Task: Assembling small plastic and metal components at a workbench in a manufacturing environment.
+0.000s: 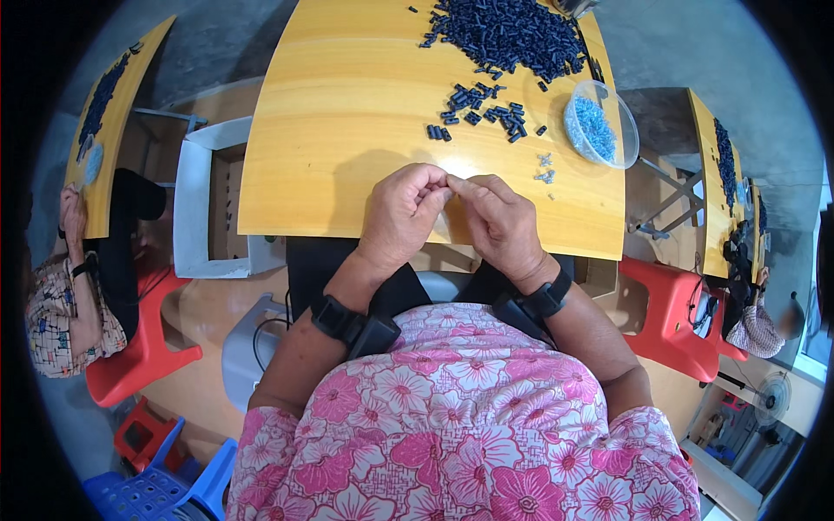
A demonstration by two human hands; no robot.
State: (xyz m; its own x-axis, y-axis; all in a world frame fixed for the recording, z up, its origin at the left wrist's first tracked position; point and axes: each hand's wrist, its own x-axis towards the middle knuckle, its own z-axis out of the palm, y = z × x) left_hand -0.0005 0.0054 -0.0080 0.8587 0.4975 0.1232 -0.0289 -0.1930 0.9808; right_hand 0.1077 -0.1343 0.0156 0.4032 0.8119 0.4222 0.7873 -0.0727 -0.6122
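My left hand and my right hand meet over the near edge of the yellow table. Both are closed, fingertips pinched together at one spot. Whatever they pinch is too small and too covered to make out. Beyond my hands lies a loose group of small black plastic pieces. A few tiny clear pieces rest to the right of my right hand. Farther right, a round clear bowl holds many small light-blue and clear pieces.
A big heap of black pieces covers the table's far right. Left of the table stands an open white box. Red stools flank me. Other people sit at tables on the left and right.
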